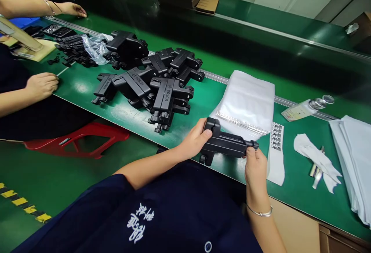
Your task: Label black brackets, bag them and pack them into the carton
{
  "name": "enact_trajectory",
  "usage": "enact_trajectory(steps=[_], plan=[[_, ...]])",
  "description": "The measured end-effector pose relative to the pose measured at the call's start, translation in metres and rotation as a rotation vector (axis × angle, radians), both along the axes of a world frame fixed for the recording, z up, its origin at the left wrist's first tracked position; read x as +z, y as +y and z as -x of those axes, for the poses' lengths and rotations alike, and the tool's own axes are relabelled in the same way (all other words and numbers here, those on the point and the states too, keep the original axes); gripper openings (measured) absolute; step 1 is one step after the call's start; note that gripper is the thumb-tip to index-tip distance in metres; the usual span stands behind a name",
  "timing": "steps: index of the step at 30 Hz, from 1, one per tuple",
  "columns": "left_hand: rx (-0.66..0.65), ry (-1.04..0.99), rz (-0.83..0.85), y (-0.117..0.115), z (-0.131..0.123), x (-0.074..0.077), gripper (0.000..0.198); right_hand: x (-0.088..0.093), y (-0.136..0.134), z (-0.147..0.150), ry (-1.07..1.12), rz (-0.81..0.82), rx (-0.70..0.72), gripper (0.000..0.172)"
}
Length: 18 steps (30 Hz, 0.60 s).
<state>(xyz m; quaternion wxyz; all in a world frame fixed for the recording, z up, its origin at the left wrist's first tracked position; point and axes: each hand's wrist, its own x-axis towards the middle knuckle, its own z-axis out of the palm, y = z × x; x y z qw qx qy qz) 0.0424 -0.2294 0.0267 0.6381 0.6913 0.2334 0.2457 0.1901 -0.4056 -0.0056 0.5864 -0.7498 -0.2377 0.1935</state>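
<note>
Between my two hands is a black plastic clamp mount (227,141), held level just above the bench's near edge. My left hand (194,139) is closed round its jaw end, thumb on top. At the other end, the fingers of my right hand (255,166) pinch the small knob (252,144). Directly behind the mount lies a stack of clear plastic bags (249,94). To the left, a heap of similar black mounts (166,94) marked BOSCH covers part of the bench.
A co-worker's hands (43,87) are at the left, near black small parts (75,48) and a clear bag (96,48). Right of me are a label strip (276,141), a bottle (304,108), crumpled paper (317,158) and white sheets (355,164). A red stool (87,141) stands below the bench.
</note>
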Motion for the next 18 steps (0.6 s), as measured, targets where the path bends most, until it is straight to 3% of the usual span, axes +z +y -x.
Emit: enact_trajectory(steps=[5, 9, 12, 15, 18], plan=[[0.02, -0.018, 0.027, 0.005, -0.002, 0.003, 0.061, 0.001, 0.001, -0.002, 0.031, -0.108, 0.089, 0.039], [0.009, -0.075, 0.111, 0.004, -0.009, -0.002, 0.062, 0.009, 0.0, -0.002, -0.045, -0.027, 0.03, 0.038], [0.091, -0.107, 0.438, 0.006, -0.021, -0.008, 0.053, 0.019, -0.004, 0.007, -0.171, -0.014, 0.072, 0.046], [0.215, -0.116, 0.803, 0.013, -0.034, -0.01, 0.048, 0.021, -0.01, 0.024, -0.454, -0.068, 0.24, 0.038], [0.246, -0.118, 0.968, 0.017, -0.042, -0.006, 0.046, 0.014, -0.012, 0.041, -0.746, -0.056, 0.448, 0.034]])
